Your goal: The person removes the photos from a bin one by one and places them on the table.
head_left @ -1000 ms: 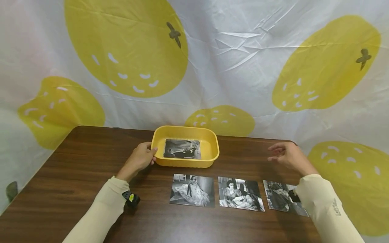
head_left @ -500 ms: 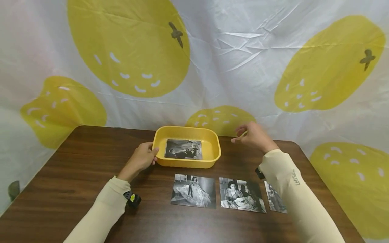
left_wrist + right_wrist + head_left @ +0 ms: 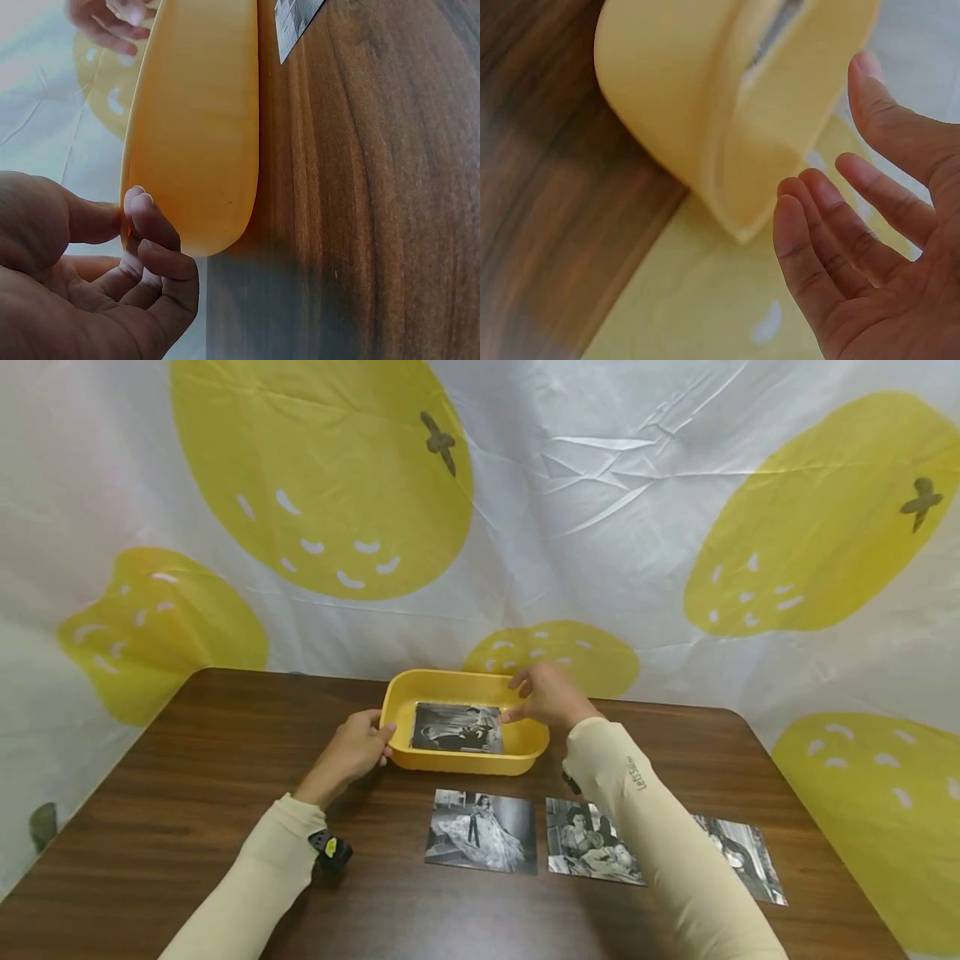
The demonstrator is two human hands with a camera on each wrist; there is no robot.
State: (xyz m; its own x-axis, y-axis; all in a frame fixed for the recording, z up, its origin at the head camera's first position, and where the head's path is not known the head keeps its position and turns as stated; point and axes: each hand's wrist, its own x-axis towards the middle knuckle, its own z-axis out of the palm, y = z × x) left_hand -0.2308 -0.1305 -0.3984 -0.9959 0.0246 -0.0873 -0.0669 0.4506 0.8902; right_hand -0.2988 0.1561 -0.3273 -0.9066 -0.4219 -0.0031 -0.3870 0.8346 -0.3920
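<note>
A yellow plastic tub (image 3: pixel 465 763) stands near the back of the table with a black-and-white photo (image 3: pixel 453 727) lying flat in it. My left hand (image 3: pixel 351 750) pinches the tub's left end; in the left wrist view, thumb and curled fingers (image 3: pixel 154 221) meet at the rim. Over the tub's right end is my right hand (image 3: pixel 553 697), its fingers spread and holding nothing, as the right wrist view confirms. In front of the tub lie a photo of a figure in a wide gown (image 3: pixel 482 831), a second photo (image 3: pixel 585 839) partly behind my right forearm, and a third photo (image 3: pixel 750 856), also partly covered.
The dark wood table (image 3: pixel 187 793) ends at the back against a white cloth (image 3: pixel 570 568) printed with large yellow fruit. Each wrist bears a black strapped device, the left device (image 3: pixel 330 850) showing plainly. The three loose photos form a row toward the right.
My right hand has swept left from above the right-hand photo to the tub's right end. The rightmost photo shows more on its far side now. The left hand keeps its grip.
</note>
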